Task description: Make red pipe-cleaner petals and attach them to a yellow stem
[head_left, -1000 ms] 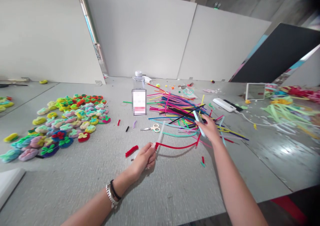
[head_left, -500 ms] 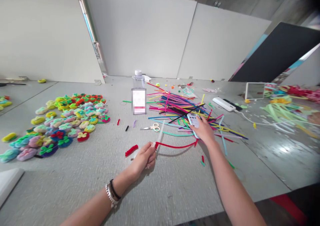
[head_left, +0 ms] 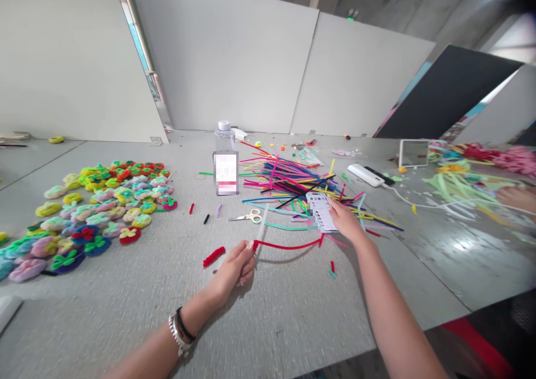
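Observation:
My left hand (head_left: 238, 267) is closed on one end of a red pipe cleaner (head_left: 288, 248), beside a whitish strip (head_left: 263, 222). The pipe cleaner stretches right across the table, its far end below the phone. My right hand (head_left: 344, 217) grips the right edge of a phone (head_left: 321, 211) with a lit screen, over the pile of coloured pipe cleaners (head_left: 288, 172). Scissors (head_left: 251, 216) lie between the hands, farther back. A short coiled red piece (head_left: 214, 257) rests left of my left hand.
Many fuzzy flower shapes (head_left: 100, 200) cover the left side. A bottle (head_left: 225, 137) stands behind a blurred-out card or screen (head_left: 226, 172). At right are a white power bank (head_left: 365, 174) with a cable, a small mirror (head_left: 414, 153) and another person's hand (head_left: 518, 196).
The phone is turned more face up, showing more of its screen in my right hand. The view has shifted slightly right, and another person's hand now shows at the right edge.

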Motion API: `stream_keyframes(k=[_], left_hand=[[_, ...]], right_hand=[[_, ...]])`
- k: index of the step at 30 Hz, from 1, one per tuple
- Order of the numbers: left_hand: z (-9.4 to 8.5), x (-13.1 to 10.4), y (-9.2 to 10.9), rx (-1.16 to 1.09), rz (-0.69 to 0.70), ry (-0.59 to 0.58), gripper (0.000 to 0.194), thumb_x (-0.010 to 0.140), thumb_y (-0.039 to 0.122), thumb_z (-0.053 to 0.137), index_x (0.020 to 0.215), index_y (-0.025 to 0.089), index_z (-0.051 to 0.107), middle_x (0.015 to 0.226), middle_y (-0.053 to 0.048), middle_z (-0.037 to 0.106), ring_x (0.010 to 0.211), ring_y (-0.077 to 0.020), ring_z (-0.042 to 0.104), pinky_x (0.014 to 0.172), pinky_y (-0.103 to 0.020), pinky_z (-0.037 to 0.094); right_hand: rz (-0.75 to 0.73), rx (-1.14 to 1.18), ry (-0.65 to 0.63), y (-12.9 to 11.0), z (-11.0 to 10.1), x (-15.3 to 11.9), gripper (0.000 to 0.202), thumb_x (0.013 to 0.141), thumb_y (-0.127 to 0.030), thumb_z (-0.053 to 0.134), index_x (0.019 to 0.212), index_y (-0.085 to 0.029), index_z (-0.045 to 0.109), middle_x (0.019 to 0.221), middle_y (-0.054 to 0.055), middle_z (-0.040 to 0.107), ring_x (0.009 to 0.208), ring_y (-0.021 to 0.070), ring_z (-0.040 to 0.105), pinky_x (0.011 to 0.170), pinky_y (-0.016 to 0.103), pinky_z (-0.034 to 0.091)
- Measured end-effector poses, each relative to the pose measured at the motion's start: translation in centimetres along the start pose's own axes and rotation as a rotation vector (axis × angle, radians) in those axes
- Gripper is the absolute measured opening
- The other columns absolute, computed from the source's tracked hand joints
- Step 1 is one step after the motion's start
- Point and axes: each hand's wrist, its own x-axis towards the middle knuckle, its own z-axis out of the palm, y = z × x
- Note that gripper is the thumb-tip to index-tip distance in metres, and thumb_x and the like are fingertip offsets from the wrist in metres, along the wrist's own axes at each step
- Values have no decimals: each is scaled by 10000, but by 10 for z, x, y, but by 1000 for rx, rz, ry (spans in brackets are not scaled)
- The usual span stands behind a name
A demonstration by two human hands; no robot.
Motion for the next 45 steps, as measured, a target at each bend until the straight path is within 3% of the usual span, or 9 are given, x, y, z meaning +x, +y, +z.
stream_keyframes(k=[3,12,16,22,28,33,37,40,45], left_hand=[[0,0,1,-3,-12,-2,457,813,558,613,737,213,323,520,113,307,388,-25,224,385,-188,136],[1,-1,2,11,-43,6,449,826,559,600,734,212,330,516,112,299,384,-28,219,378,-185,157],[1,-1,3,11,-43,2,425,843,546,584,746,208,346,522,109,311,385,-25,225,380,-181,157],[2,-2,5,13,-49,20,424,847,539,586,742,207,343,525,108,313,391,-28,226,382,-178,161],[2,0,4,15,-46,20,446,835,567,592,747,207,344,521,113,300,389,-27,222,378,-173,160],[1,-1,4,37,-39,11,432,859,556,565,738,204,347,521,109,306,385,-27,230,376,-174,160],[0,-1,3,47,-36,17,437,862,560,558,729,202,344,527,108,305,389,-25,232,379,-171,166],[-1,0,2,53,-31,15,438,856,568,559,733,203,349,525,108,308,383,-26,227,374,-177,156],[1,0,3,50,-31,12,442,840,573,577,740,202,357,525,109,312,383,-25,226,374,-175,161]], right_hand=[[-15,-1,-27,0,0,-6,507,905,-274,341,1359,-178,544,1216,125,662,1142,288,598,975,446,456],[-61,-28,-93,6,-2,-12,500,886,-287,390,1329,-150,577,1405,140,524,1315,331,449,1100,517,332],[-73,-30,-76,6,0,-12,466,884,-268,390,1290,-205,608,1398,97,535,1311,321,453,1096,528,339],[-70,-4,-40,7,-1,-10,476,885,-246,371,1309,-192,582,1360,109,563,1279,302,477,1083,494,358],[31,19,11,14,-7,-7,434,877,-245,388,1231,-160,624,1168,164,646,1104,304,582,989,486,421],[101,80,-23,17,-2,-7,412,898,-301,394,1177,-137,649,1136,174,642,1055,278,611,945,437,455],[96,153,-89,14,0,-10,461,853,-377,527,1258,-167,595,1076,130,654,963,253,645,871,405,502],[80,201,-135,11,-3,-13,605,776,-403,649,1333,-198,530,1100,118,648,921,242,656,824,388,523],[57,305,-169,6,-7,-17,737,672,-367,761,1350,-225,509,1135,123,647,976,277,646,871,426,499]])
